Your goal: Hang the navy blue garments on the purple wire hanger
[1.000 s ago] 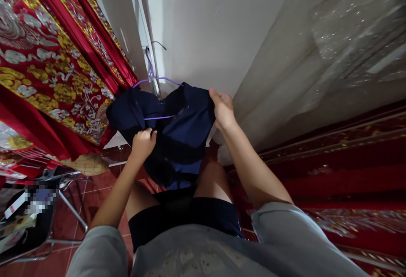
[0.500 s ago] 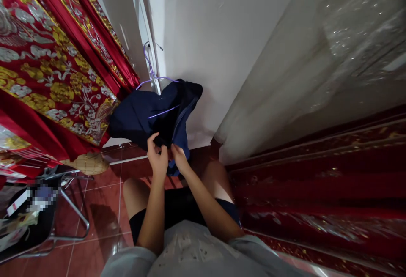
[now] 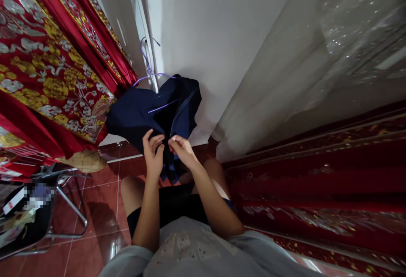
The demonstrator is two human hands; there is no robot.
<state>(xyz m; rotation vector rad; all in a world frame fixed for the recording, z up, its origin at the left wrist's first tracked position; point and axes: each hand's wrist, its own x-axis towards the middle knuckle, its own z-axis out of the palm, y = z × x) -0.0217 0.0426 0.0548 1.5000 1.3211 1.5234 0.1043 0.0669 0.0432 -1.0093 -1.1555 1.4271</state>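
Observation:
A navy blue garment point(image 3: 133, 110) with a front opening, seemingly a shirt or jacket, hangs on a thin purple hanger point(image 3: 149, 70). At the lower part of the opening, my left hand point(image 3: 153, 152) has its fingers curled and its thumb close to them at the edge of the left front. Beside it, my right hand point(image 3: 184, 150) pinches the edge of the right front between thumb and fingers. Dark cloth and the fingers themselves hide exactly what lies at the fingertips. The garment's lower end hangs down between my knees.
Red cloth with gold and silver embroidery point(image 3: 60, 78) hangs at the left. A black chair with metal legs point(image 3: 71, 213) holds assorted items. On the right, clear plastic sheeting point(image 3: 285, 78) hangs above dark red fabric point(image 3: 317, 184). A white wall point(image 3: 215, 27) stands behind the garment.
Both hands have risen slightly along the front opening, and a small gap shows between them. The garment's right front spreads wider. The view has shifted slightly.

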